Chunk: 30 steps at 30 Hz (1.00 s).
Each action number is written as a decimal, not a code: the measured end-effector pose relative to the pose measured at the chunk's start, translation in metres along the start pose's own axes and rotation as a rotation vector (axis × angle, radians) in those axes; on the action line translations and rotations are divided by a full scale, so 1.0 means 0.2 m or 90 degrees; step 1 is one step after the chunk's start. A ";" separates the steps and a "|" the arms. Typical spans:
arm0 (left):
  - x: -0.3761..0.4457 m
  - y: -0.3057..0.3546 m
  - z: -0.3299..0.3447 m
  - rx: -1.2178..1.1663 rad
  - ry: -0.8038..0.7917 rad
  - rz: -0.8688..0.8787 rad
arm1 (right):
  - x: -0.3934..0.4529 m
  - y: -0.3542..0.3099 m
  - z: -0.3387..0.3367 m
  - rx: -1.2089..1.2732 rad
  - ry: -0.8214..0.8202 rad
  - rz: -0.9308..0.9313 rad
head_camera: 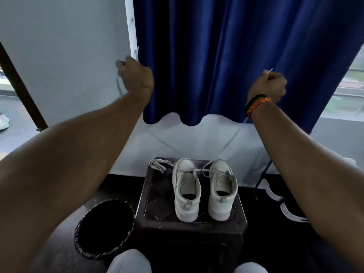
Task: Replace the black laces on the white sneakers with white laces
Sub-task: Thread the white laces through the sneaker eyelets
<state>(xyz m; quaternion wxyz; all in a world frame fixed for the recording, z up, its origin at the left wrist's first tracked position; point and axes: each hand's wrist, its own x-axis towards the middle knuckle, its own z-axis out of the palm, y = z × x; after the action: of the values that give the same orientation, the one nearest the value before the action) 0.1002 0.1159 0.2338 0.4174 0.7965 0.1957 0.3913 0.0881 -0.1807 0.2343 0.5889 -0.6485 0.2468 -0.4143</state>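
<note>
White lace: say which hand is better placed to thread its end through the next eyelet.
Probably the right hand: the white lace tip sticks out of its grip, ready to aim at the right sneaker. The left hand also grips lace, but no tip shows there.

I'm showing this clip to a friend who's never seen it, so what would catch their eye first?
Probably the two raised arms: the left hand and right hand are held high and wide, each gripping an end of a white lace in front of the blue curtain. Below them, two white sneakers stand side by side, heels toward the camera, on a dark stool, with a black bin on the floor at its left.
</note>
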 end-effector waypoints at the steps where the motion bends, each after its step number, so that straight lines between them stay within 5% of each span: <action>1: 0.01 -0.03 0.01 0.028 0.013 0.031 | 0.01 0.01 0.00 -0.025 0.006 -0.026; 4: 0.00 -0.09 0.02 0.104 0.016 0.081 | 0.01 0.04 0.03 -0.046 -0.025 -0.088; 8: -0.10 -0.17 0.11 0.072 -0.114 0.081 | -0.07 0.14 0.11 -0.045 -0.141 -0.108; 15: -0.49 -0.47 0.26 0.050 -0.428 0.016 | -0.31 0.48 0.09 -0.160 -0.544 -0.095; 19: -0.72 -0.64 0.30 0.060 -0.528 -0.014 | -0.45 0.67 0.02 -0.271 -0.652 -0.114; 27: -1.01 -0.86 0.29 0.073 -0.530 -0.053 | -0.67 0.92 -0.05 -0.369 -0.719 -0.187; 30: -1.03 -0.88 0.28 0.061 -0.460 -0.023 | -0.71 0.97 -0.06 -0.403 -0.706 -0.215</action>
<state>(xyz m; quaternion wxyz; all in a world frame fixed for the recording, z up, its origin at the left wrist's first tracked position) 0.0190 0.0576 -0.0243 0.4288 0.8983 0.0678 0.0678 0.0357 -0.1092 0.0105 0.3366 -0.9374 -0.0886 -0.0129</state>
